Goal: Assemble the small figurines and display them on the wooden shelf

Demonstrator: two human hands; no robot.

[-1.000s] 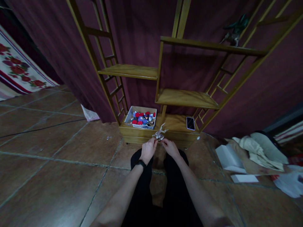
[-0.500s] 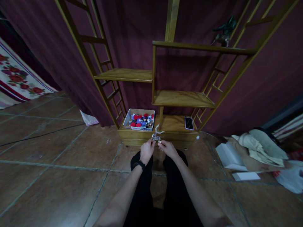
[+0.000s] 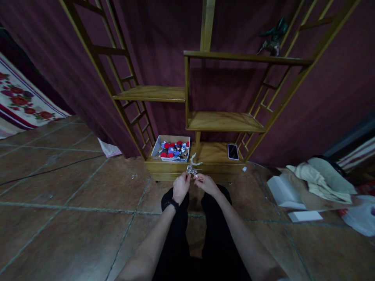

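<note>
Between my two hands is a small shiny figurine (image 3: 191,170), partly see-through, with pale antler-like branches standing up from it. My left hand (image 3: 181,185) pinches its lower left side; a dark band circles that wrist. On the other side, the fingertips of my right hand (image 3: 206,183) close on its lower right part. My fingers cover the figurine's underside. Just beyond, an open cardboard box (image 3: 156,148) sits on the low shelf, filled with several small red, blue and white toy figures (image 3: 173,150).
A wooden display rack (image 3: 165,165) stands before me against a purple curtain. On its bottom board lies a phone (image 3: 233,152); a dark statue (image 3: 274,37) stands on the upper right shelf. White boxes (image 3: 285,193), cloth (image 3: 319,183) and a plastic bag (image 3: 359,214) lie on the floor at right.
The view has shifted slightly. Both hands still hold the figurine, which looks turned a little, and my right fingers have shifted slightly on it.
</note>
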